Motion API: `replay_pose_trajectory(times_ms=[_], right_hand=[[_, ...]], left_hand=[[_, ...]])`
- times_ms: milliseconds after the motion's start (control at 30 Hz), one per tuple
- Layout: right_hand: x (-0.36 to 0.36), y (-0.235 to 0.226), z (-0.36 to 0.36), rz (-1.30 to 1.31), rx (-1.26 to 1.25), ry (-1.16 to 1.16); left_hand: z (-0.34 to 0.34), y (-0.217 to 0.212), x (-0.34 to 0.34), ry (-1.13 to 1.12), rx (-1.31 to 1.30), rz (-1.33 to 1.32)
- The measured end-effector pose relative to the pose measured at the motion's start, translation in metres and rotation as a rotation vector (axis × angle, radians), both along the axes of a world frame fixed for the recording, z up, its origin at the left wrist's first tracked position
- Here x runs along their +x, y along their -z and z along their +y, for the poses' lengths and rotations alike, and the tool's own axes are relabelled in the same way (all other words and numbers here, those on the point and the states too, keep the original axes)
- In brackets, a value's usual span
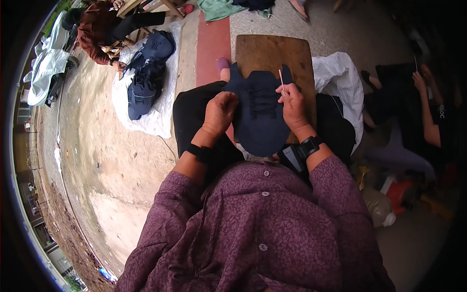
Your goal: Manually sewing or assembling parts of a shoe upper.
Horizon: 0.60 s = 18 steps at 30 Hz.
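Wooden board [272,51] lies across the lap w/ its long axis running away from the person; the navy shoe upper [258,121] rests on its near end, spread flat, rounded toe end toward the body, the two wing tabs pointing away, so the piece's long axis also runs near-to-far. Lace rows sit down its centre line, between both hands. Left hand [220,113] is clamped on the left edge of the upper, fingers curled over the fabric, pinning it. Right hand [293,106] is on the right edge, thumb + fingertips pinched on a thin pale stick tool [280,80] that stands roughly upright, tip end up past the far tab. Lace area lies just left of the right hand, just right of the left, abt equally near to both. Off to the side: a pile of dark shoe uppers [146,73] on white sheeting [160,119], a second person's hands near it; a third person's hand [419,80] at far right.
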State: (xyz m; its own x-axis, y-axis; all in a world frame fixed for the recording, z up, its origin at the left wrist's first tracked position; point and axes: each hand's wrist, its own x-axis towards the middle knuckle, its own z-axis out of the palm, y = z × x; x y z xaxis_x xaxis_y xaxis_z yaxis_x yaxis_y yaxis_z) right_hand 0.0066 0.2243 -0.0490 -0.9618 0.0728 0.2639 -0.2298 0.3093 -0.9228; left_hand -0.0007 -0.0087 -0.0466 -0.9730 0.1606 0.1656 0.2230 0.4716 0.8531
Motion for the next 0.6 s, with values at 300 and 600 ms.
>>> replay_pose_trajectory(times_ms=[300,600], right_hand=[[-0.001,0.000,0.001,0.031,0.031,-0.004],[-0.001,0.001,0.004,0.044,0.057,-0.011]], left_hand=[[-0.004,0.004,0.003,0.014,0.049,-0.017],[0.012,-0.017,0.005,0.162,-0.031,0.157]])
